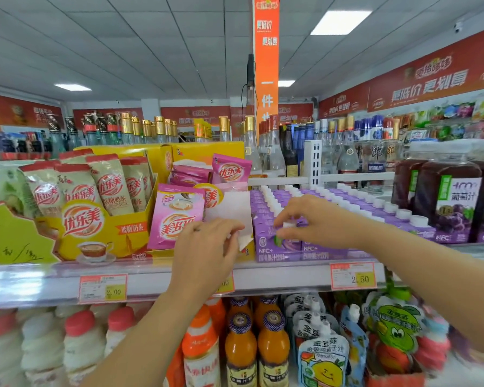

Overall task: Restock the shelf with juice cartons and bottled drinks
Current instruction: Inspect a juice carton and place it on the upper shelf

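Lining the lower shelf nearest the camera are plump white plastic bottles [80,342] with red caps, glossy orange juice bottles [241,344] with patterned purple caps, and soft spouted pouches [323,358] printed with cartoon fruit. Above them runs the smooth pale shelf edge [277,277], carrying paper price tags [102,288] in red and yellow.

2 bare forearms reach up over that edge. The left hand [204,247] pinches the lower corner of a flat white cardboard panel [229,208] between thumb and curled fingers. This panel stands upright between the sachets and the cartons. The right hand [316,219] has thumb and fingertips curled round the small white screw cap of the front purple carton [274,244], which stands at the shelf's front lip in the leftmost row, just beside the panel.

Behind it, rows of boxy purple cartons [333,202] run back, each topped with a round white cap. To their right stand large dark grape juice bottles [447,196] with green-and-white labels. To the left, shiny pink sachets [176,216] lean beside a yellow cardboard display box [101,233] packed with crinkled beige sachets [109,185].

Farther back stand clear glass bottles [160,129] with gold caps. Beyond them an orange banner [266,57] hangs under a white tiled ceiling [123,51].
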